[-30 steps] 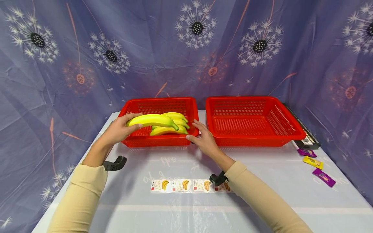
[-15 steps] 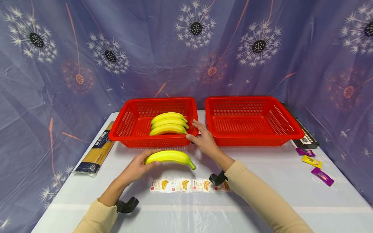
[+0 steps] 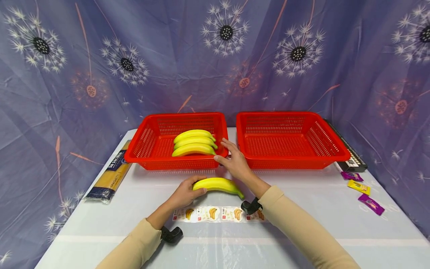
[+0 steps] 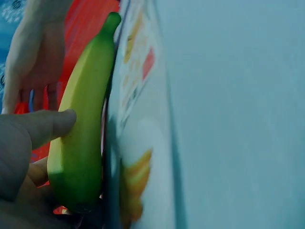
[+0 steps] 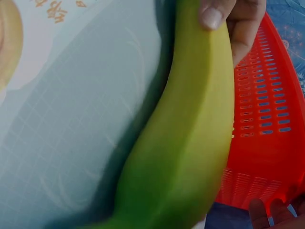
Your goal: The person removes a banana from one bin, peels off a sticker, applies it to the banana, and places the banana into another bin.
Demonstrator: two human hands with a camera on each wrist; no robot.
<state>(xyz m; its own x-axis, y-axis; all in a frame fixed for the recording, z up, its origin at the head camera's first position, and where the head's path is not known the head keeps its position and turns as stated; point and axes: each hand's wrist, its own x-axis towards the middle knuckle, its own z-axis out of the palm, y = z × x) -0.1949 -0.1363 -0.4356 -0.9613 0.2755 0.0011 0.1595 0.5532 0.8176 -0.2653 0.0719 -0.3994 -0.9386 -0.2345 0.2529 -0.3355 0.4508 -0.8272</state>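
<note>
My left hand (image 3: 184, 191) grips the blunt left end of a yellow banana (image 3: 218, 185), its thumb lying along the banana's near side. The banana lies lengthwise close over the white table, in front of the left red basket (image 3: 168, 163), green stem end to the right. My right hand (image 3: 236, 160) rests at that basket's front right corner, fingers spread and fairly straight, the thumb at the front rim. Inside the basket are three more bananas (image 3: 195, 149), side by side. In the right wrist view, the banana (image 5: 181, 119) fills the middle, with left-hand fingers at its far end.
A second red basket (image 3: 292, 164) stands to the right, a black box (image 3: 354, 162) beside it. Several small candy packets (image 3: 358, 187) lie at the right. A spaghetti pack (image 3: 111, 175) lies far left. A strip of banana-picture labels (image 3: 215, 214) lies in front.
My left hand has carried the banana out from above the left basket, toward me and then rightward, low over the table. My right hand has stayed at the basket corner.
</note>
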